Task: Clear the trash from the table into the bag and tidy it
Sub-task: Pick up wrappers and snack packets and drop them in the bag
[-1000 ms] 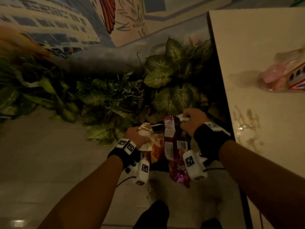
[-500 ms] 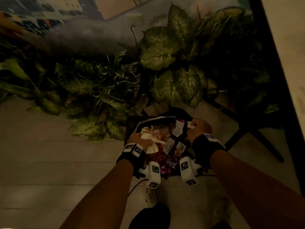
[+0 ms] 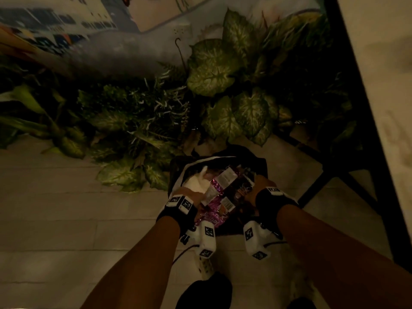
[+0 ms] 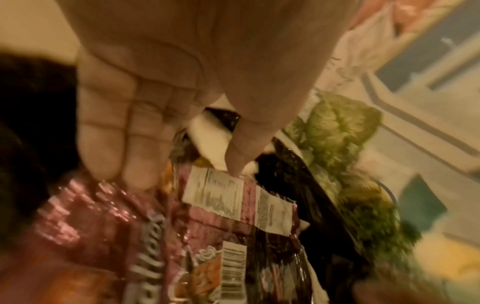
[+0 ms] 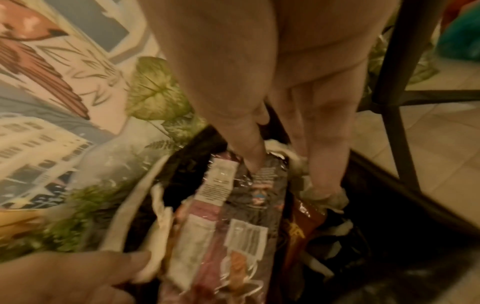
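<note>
The black trash bag (image 3: 261, 168) stands open on the floor by the table leg. Both my hands are down in its mouth. My left hand (image 3: 191, 191) pinches a crumpled white paper (image 4: 207, 139) between thumb and curled fingers. My right hand (image 3: 256, 185) pinches the top of a shiny purple chip bag (image 5: 233, 205) under its thumb. A crumpled napkin (image 5: 320, 194) is bunched under the same hand's fingers. The chip bag (image 3: 219, 197) hangs between the two hands, partly inside the trash bag. An orange-brown wrapper (image 5: 302, 218) lies beside it in the trash bag.
Leafy plants (image 3: 223, 70) line the painted wall just beyond the bag. The table's black leg frame (image 3: 334, 175) stands to the right, with the pale tabletop (image 3: 383, 63) above. A white power strip (image 3: 206, 267) and my dark shoes (image 3: 205, 293) are on the tiled floor below my hands.
Both hands have gone down with the chip bag and papers, from above the floor into the open bag. My view has tilted down, and the tabletop has slid off to the right.
</note>
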Demonstrator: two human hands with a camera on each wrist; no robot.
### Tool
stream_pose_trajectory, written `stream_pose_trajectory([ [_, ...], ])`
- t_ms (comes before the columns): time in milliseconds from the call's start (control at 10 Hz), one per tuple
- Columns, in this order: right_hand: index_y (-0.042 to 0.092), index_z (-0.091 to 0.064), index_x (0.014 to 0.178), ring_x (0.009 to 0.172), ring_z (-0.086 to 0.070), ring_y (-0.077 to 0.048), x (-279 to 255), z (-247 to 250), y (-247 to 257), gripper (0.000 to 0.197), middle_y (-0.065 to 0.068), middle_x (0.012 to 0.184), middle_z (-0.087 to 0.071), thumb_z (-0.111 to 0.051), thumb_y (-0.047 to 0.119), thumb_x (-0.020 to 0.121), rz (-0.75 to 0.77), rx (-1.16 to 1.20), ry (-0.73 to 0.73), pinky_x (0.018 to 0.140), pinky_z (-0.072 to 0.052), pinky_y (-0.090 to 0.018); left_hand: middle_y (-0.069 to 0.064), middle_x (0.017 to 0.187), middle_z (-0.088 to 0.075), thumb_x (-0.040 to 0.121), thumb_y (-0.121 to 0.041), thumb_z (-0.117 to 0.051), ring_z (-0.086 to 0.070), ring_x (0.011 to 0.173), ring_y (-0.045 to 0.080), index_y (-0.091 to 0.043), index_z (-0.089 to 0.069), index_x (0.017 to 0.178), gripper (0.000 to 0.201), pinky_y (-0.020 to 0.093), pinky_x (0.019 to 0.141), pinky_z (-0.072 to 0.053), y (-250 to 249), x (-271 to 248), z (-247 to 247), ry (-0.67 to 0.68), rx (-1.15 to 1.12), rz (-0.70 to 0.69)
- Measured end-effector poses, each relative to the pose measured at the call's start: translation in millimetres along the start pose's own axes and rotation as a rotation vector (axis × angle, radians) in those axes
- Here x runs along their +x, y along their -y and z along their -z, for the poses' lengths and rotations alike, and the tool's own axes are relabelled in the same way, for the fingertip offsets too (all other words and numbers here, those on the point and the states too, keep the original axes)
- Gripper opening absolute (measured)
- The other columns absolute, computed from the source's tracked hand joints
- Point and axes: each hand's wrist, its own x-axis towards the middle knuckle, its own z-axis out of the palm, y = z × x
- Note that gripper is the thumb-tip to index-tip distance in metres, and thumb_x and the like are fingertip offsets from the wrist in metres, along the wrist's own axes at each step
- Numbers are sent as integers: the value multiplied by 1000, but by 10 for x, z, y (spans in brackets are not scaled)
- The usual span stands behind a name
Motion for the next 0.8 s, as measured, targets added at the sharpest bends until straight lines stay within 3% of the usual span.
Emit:
stream_pose_trajectory([
  [100, 12, -37, 138, 117, -52, -34, -261, 124, 13, 55, -15, 134, -50, -58, 24, 89, 102, -7, 14, 94, -45, -35, -5, 60, -40, 92, -19, -54, -54, 50, 13, -16, -60, 76, 17, 21, 55, -47, 17, -342, 72, -34, 323, -161],
  [200, 15, -50, 130, 112, -56, -32, -635, 353, 81, 42, -11, 129, -56, -57, 27, 90, 273, -35, 38, 90, -46, -31, -2, 60, -36, 95, -18, -47, -62, 85, 29, -5, -62, 81, 24, 26, 64, -38, -99, -691, 199, -125, 365, -291],
  [300, 13, -62, 114, 102, -61, -28, -1134, 719, 199, 30, -9, 116, -63, -58, 29, 89, 436, -60, 19, 79, -47, -26, 7, 77, -60, 92, -30, -55, -63, 92, 27, -2, -64, 81, 31, 24, 64, -44, -426, -1201, 272, -224, 396, -388],
  [400, 18, -62, 111, 97, -61, -26, -1639, 1124, 156, 29, -7, 113, -63, -61, 31, 85, 610, -12, -47, 84, -52, -33, 1, 75, -64, 82, -30, -64, -63, 77, 22, -14, -68, 78, 17, 24, 61, -49, -788, -1743, 265, -286, 268, -521],
  [500, 22, -61, 107, 90, -62, -20, -2151, 1522, -170, 26, -1, 104, -66, -62, 35, 85, 729, 4, -72, 80, -53, -32, 0, 76, -69, 78, -22, -67, -66, 71, 20, -17, -69, 77, 6, 31, 64, -56, -1155, -2301, 133, -335, 141, -690],
  [600, 24, -63, 105, 86, -60, -14, -2497, 1839, -739, 26, 2, 101, -67, -64, 37, 83, 788, -3, -105, 75, -49, -26, 4, 72, -69, 82, -20, -68, -62, 54, 16, -15, -67, 81, 6, 26, 49, -49, -1504, -2852, -114, -305, 74, -807],
  [800, 26, -64, 105, 77, -53, -4, -2703, 2401, -2023, 23, 11, 97, -64, -63, 35, 85, 717, -48, -111, 73, -41, -17, 4, 68, -67, 83, -22, -69, -64, 58, 20, -16, -66, 82, 7, 34, 59, -55, -1950, -3465, -875, -288, 106, -940],
])
